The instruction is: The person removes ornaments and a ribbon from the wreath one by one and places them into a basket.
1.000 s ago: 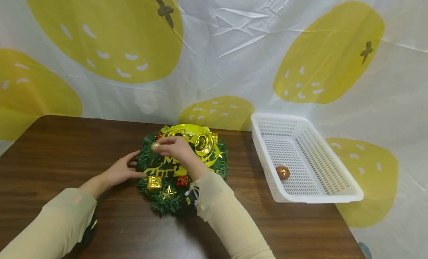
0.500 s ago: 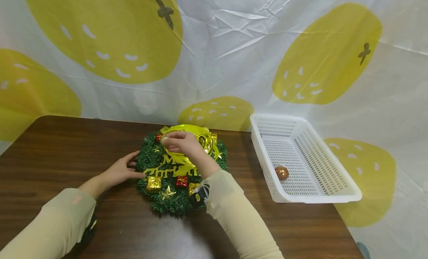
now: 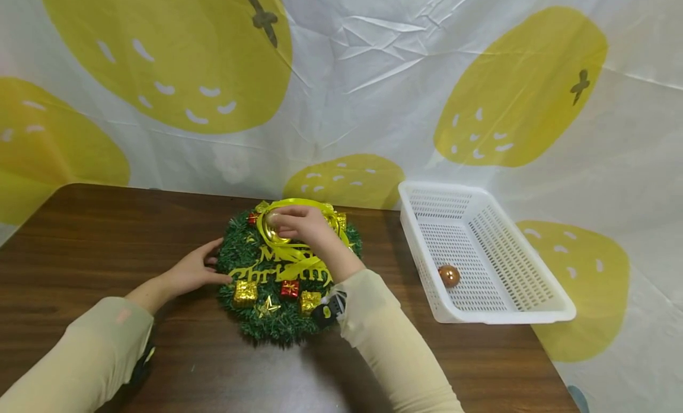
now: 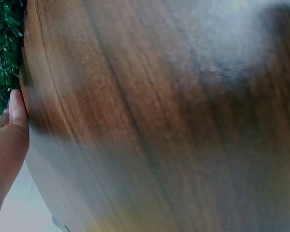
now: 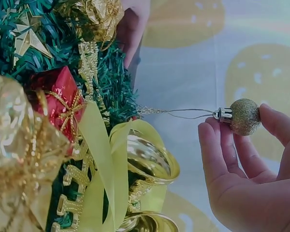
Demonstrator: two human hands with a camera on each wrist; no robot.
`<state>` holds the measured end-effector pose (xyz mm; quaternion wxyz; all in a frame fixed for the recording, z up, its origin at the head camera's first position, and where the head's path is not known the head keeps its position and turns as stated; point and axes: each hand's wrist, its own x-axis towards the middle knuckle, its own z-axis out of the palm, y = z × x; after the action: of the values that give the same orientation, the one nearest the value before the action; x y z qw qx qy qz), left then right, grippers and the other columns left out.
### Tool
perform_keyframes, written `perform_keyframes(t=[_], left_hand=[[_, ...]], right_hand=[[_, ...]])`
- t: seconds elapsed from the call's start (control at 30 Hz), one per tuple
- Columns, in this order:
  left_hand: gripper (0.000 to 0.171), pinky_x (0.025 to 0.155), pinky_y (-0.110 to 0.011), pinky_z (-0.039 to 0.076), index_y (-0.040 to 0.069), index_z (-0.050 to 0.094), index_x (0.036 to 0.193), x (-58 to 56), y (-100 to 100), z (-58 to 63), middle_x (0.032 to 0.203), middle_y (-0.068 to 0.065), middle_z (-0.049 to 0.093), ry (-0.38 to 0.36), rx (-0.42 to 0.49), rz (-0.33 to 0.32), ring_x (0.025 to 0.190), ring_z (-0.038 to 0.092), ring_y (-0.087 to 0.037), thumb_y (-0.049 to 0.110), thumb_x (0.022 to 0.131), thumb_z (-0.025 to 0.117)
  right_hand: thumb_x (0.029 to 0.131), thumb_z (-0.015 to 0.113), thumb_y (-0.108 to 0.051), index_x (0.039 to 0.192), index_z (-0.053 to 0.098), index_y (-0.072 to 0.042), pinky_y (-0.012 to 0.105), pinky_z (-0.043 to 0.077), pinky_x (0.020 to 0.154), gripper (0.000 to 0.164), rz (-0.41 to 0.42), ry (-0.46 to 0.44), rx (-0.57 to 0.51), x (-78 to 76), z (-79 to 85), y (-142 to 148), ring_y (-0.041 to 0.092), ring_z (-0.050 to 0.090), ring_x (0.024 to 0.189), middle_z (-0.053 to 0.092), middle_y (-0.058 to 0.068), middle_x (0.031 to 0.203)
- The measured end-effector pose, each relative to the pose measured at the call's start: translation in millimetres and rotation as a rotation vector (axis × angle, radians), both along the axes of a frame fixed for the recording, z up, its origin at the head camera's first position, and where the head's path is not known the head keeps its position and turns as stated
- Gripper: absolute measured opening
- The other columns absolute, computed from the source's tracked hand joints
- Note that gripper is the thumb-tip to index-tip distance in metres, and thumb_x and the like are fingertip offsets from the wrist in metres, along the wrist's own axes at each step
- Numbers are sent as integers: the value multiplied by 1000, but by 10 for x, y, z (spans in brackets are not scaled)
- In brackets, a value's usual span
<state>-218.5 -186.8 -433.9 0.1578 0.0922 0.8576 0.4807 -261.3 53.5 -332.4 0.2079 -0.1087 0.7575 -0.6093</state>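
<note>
A green Christmas wreath (image 3: 277, 330) lies on the table, carrying gold lettering, gold bells, yellow ribbon, stars and small wrapped gift boxes. My right hand (image 3: 305, 226) is over its upper part, pinching a small gold glitter bauble (image 5: 245, 117) between thumb and fingers. From the bauble's silver cap a thin string loop (image 5: 188, 112) stretches to the wreath, drawn nearly straight. My left hand (image 3: 192, 272) touches the wreath's left edge, fingers and thumb spread against the greenery. In the left wrist view, its fingertips (image 4: 17, 104) meet the green tinsel.
A white plastic basket (image 3: 533, 253) stands on the table at the right, with one shiny copper bauble (image 3: 449, 276) inside. Behind the dark wooden table (image 3: 133, 235) hangs a white cloth (image 3: 341, 93) with yellow fruit prints.
My right hand has moved to the right and slightly away from me with the bauble, from the wreath's left side to above the bells. The left hand stays put.
</note>
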Motion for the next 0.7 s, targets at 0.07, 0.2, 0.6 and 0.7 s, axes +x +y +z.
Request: perform_keyframes(t=[0.07,0.2,0.6,0.7], left_hand=[[101,96,-55,45,-4,1,149,-1,0,8,146,-38,14,8,-3,-2,124,36,-55,25,83,72],[101,95,-55,46,-4,2,149,3,0,17,146,-38,12,17,-6,-5,123,36,-56,25,82,72],[100,97,-56,43,-3,5,149,-14,-1,-5,149,-35,9,63,5,-19,126,32,-55,24,81,73],[100,97,-56,44,-3,6,149,-19,-6,-7,149,-36,10,58,2,-19,126,32,-55,25,81,73]], right_hand=[[92,59,-18,125,57,0,35,52,95,38,-4,3,6,1,10,10,34,59,113,59,19,124],[92,59,-17,126,57,1,34,52,93,38,-11,-2,-5,6,31,27,36,58,113,59,20,124],[92,60,-18,128,55,0,34,51,96,40,-47,-8,-13,5,143,162,35,57,115,58,19,126],[92,60,-18,128,55,0,32,52,94,40,-55,-2,-9,0,159,199,34,58,114,58,18,127]])
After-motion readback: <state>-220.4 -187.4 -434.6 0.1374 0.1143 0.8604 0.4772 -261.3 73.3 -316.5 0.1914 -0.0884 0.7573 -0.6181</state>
